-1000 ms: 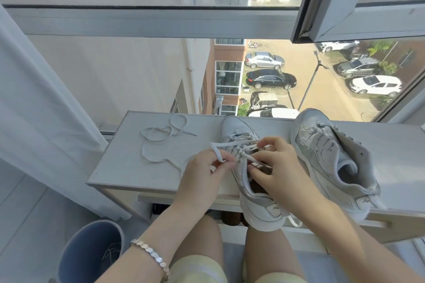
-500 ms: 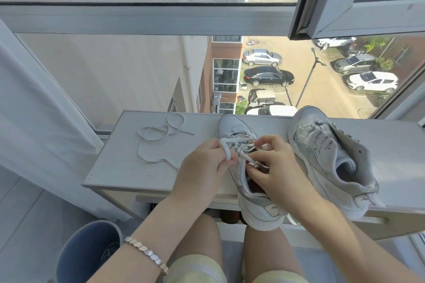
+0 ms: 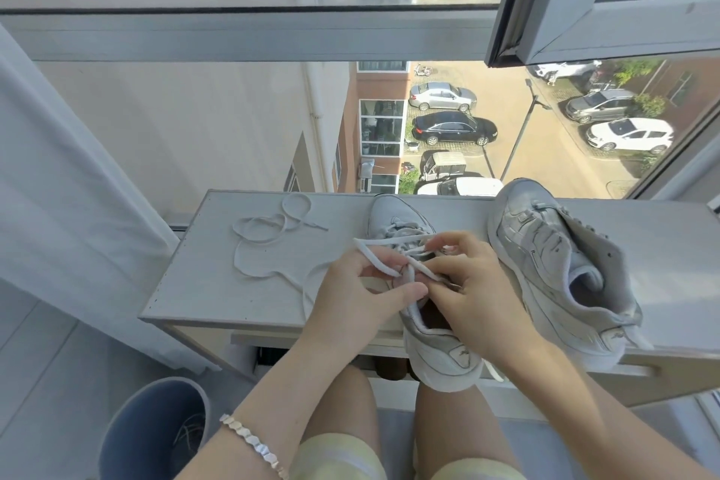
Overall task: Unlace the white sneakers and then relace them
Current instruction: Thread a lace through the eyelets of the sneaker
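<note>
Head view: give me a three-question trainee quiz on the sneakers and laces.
1. True or false: the coiled lace on the table lies to the left of both sneakers.
2. Which sneaker are the left hand and right hand working on? A) the middle sneaker, with its heel over the table edge; B) the tilted one at the right; C) neither.
3. Fill in: both hands pinch the middle sneaker's ____.
Key: 1 true; 2 A; 3 lace.
</note>
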A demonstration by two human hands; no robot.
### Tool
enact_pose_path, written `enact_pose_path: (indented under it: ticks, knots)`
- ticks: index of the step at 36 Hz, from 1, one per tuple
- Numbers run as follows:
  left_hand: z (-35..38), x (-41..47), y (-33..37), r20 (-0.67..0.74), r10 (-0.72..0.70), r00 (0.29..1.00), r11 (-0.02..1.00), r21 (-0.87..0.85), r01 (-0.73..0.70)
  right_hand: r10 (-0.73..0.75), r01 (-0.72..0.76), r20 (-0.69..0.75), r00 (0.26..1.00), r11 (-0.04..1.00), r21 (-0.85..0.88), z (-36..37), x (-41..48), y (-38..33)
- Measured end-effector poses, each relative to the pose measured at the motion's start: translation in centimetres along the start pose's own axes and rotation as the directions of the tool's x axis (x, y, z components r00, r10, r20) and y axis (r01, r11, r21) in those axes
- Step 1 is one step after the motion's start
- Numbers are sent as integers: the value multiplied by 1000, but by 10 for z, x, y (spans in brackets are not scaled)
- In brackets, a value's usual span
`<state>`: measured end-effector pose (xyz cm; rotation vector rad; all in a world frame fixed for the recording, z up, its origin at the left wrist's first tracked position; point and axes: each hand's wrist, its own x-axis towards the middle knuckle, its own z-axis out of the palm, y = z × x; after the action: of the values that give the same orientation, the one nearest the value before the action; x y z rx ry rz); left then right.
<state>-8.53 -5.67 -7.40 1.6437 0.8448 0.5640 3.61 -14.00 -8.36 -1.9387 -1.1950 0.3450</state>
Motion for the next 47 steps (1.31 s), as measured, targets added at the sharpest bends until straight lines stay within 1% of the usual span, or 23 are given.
enact_pose_path:
  ticks: [5, 9, 11, 14, 15, 16, 18, 19, 20, 21, 23, 25, 26, 27, 29, 30, 32, 35, 38, 41, 43, 45, 47]
  knots:
    - [12, 5, -5, -59, 59, 997, 998, 38, -57, 96, -78, -134, 986, 988, 134, 5, -3, 2]
    - [20, 10, -9, -112, 106, 988, 993, 63, -99, 136, -77, -212, 968, 962, 262, 5, -5, -1]
    - [24, 12, -13, -159, 130, 979, 989, 85, -117, 126, -49, -257, 958, 956, 288, 1, -6, -4]
    - [29, 13, -15, -223, 133, 966, 990, 82, -118, 73, 0, -254, 964, 961, 275, -10, -11, -8]
    - [30, 12, -15, -237, 123, 964, 992, 63, -111, 88, -10, -233, 969, 948, 317, -17, -12, -8]
    - [30, 11, -14, -249, 112, 962, 994, 37, -106, 125, -31, -209, 970, 915, 402, -23, -12, -9]
    - [30, 11, -15, -259, 102, 960, 994, -2, -106, 234, -96, -152, 960, 788, 608, -36, -9, -5]
    - [30, 11, -16, -257, 108, 960, 994, -4, -113, 289, -142, -121, 950, 740, 657, -43, -6, 0]
    - [30, 11, -18, -252, 117, 961, 993, 0, -121, 316, -189, -91, 944, 748, 636, -50, -4, 4]
    - [30, 11, -19, -248, 123, 961, 992, 4, -126, 338, -257, -55, 940, 803, 537, -56, -3, 6]
    - [29, 11, -20, -250, 132, 959, 991, 11, -133, 357, -356, 35, 933, 906, 228, -62, 1, 11]
    - [29, 9, -20, -254, 134, 958, 991, 9, -136, 351, -351, 20, 936, 936, -20, -58, 2, 15]
    - [30, 9, -20, -255, 134, 958, 991, 6, -137, 296, -299, -39, 954, 952, -70, -54, 2, 15]
    - [30, 9, -19, -256, 135, 957, 990, 4, -138, 215, -223, -109, 971, 972, -71, -50, 1, 10]
    - [30, 8, -19, -259, 136, 956, 990, 6, -139, -16, -1, -184, 983, 996, -92, -45, 1, -1]
    - [30, 8, -19, -261, 136, 956, 990, 6, -139, -121, 93, -174, 977, 982, -161, -42, 0, -6]
    - [30, 8, -18, -262, 139, 955, 990, 10, -141, -241, 200, -83, 967, 919, -340, -35, 0, -13]
    - [29, 7, -18, -254, 137, 957, 990, 16, -138, -287, 240, -17, 958, 828, -506, -16, 5, -9]
    - [29, 8, -18, -247, 134, 960, 991, 22, -133, -307, 261, 3, 952, 805, -532, -6, 11, -7]
    - [29, 8, -20, -244, 134, 960, 991, 22, -132, -351, 315, 8, 936, 830, -460, -9, 6, -5]
    - [29, 7, -21, -243, 138, 960, 990, 29, -135, -347, 343, 54, 936, 869, -356, -17, -1, -4]
    - [29, 7, -22, -249, 145, 958, 989, 37, -140, -313, 324, 84, 946, 927, -187, -30, -10, -4]
    - [28, 7, -23, -262, 135, 956, 991, 32, -131, -331, 338, 122, 936, 940, -37, -46, -18, -8]
